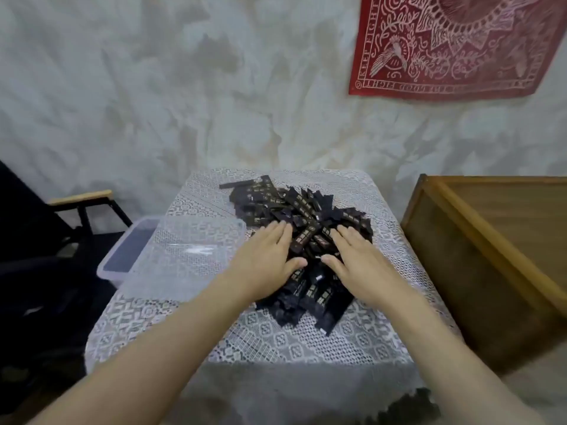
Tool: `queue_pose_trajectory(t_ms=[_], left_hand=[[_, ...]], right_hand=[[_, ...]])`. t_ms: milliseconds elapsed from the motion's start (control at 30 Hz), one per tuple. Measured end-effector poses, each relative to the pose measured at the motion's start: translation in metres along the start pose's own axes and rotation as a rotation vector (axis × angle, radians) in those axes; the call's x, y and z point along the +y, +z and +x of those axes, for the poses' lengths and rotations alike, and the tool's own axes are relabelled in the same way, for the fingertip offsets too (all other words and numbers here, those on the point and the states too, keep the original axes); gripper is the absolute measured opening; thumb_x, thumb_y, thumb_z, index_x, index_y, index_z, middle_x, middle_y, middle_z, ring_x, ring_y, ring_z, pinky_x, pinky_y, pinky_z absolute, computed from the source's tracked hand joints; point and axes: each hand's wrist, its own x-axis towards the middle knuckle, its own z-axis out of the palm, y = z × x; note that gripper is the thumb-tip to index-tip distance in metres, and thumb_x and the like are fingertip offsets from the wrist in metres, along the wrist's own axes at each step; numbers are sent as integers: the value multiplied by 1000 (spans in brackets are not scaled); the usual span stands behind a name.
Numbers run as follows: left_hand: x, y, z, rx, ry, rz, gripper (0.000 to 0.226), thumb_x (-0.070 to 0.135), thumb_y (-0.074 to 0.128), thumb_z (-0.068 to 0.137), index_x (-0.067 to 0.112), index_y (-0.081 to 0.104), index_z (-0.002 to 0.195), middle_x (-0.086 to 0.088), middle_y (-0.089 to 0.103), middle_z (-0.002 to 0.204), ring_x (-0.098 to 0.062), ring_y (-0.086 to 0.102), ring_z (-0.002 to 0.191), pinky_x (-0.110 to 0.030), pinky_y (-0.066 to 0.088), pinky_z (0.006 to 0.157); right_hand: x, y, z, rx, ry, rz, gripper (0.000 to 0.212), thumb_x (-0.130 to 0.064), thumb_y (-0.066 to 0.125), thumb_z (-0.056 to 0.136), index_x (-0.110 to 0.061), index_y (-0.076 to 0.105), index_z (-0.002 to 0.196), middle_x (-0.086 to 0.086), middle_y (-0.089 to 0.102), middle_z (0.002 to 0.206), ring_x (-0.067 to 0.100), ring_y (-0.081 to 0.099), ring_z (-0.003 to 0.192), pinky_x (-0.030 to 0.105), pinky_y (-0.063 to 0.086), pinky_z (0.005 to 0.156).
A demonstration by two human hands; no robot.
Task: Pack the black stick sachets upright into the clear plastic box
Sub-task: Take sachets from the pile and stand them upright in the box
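Observation:
A loose heap of several black stick sachets lies flat on the lace-covered table. My left hand rests palm down on the heap's left side, fingers spread. On the right side my right hand lies the same way, flat with its thumb pointing inward. Neither hand grips a sachet. The clear plastic box sits at the table's left edge and partly overhangs it. A clear lid lies beside or over it; I see no sachets inside.
A wooden cabinet stands close on the right of the table. A dark chair with a wooden armrest is at the left. A wrinkled white sheet and a red cloth hang behind.

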Motion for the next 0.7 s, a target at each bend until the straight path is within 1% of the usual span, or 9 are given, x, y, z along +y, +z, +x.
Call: queue_pose_trajectory(t_ms=[133, 200, 300, 367, 467, 533, 600, 633, 700], left_hand=[[7, 25, -19, -40, -34, -103, 74, 55, 30, 105, 9, 9, 160, -6, 12, 168, -21, 9, 154, -33, 13, 124], [9, 28, -16, -26, -62, -129, 71, 51, 31, 106, 10, 12, 160, -5, 17, 167, -20, 13, 154, -32, 16, 123], [14, 26, -9, 49, -121, -199, 63, 47, 32, 107, 12, 22, 158, -3, 33, 160, -18, 29, 147, -33, 32, 116], [20, 26, -7, 84, -140, -236, 58, 44, 33, 107, 14, 30, 156, 1, 42, 154, -17, 39, 141, -35, 43, 108], [26, 28, -9, 130, -119, -273, 53, 42, 36, 107, 17, 36, 153, 7, 43, 152, -13, 41, 139, -33, 48, 102], [29, 29, -12, 123, -104, -278, 52, 42, 35, 107, 20, 35, 154, 11, 39, 155, -11, 40, 139, -29, 45, 101], [29, 28, -13, 112, -81, -288, 50, 41, 34, 107, 22, 36, 153, 11, 39, 154, -10, 43, 136, -26, 45, 97], [30, 29, -14, 114, -60, -302, 48, 39, 34, 108, 22, 37, 152, 11, 40, 153, -10, 43, 135, -26, 45, 96], [29, 30, -16, 106, -20, -344, 45, 34, 34, 108, 20, 41, 151, 9, 41, 153, -10, 37, 140, -26, 41, 101]], right_hand=[[0, 14, -13, -47, 24, -1, 67, -51, 35, 107, -18, 17, 162, 1, 10, 171, 20, 5, 158, 41, 18, 125], [-1, 15, -12, -32, 19, 18, 64, -49, 38, 107, -18, 24, 161, 0, 20, 168, 21, 13, 156, 40, 22, 123], [2, 4, -1, 104, 6, 77, 46, -39, 43, 107, -19, 50, 147, 0, 56, 145, 25, 47, 137, 39, 42, 107], [3, -4, 14, 170, 59, 118, 40, -36, 43, 106, -22, 58, 141, -2, 69, 128, 25, 61, 118, 37, 48, 92], [1, -9, 40, 124, 196, 157, 49, -55, 44, 101, -18, 60, 130, 2, 71, 112, 31, 65, 106, 41, 51, 84], [-4, -9, 53, 60, 282, 182, 55, -69, 47, 94, -17, 62, 104, 4, 68, 103, 34, 63, 102, 42, 51, 82], [-14, -7, 64, 2, 322, 195, 56, -74, 52, 88, -18, 52, 82, 6, 66, 99, 35, 63, 100, 39, 48, 76], [-19, -6, 67, -25, 332, 194, 58, -74, 56, 86, -17, 49, 80, 7, 66, 102, 35, 63, 103, 38, 45, 74], [-26, -5, 72, -61, 351, 206, 55, -68, 64, 85, -16, 50, 88, 8, 66, 111, 35, 62, 110, 37, 42, 75]])
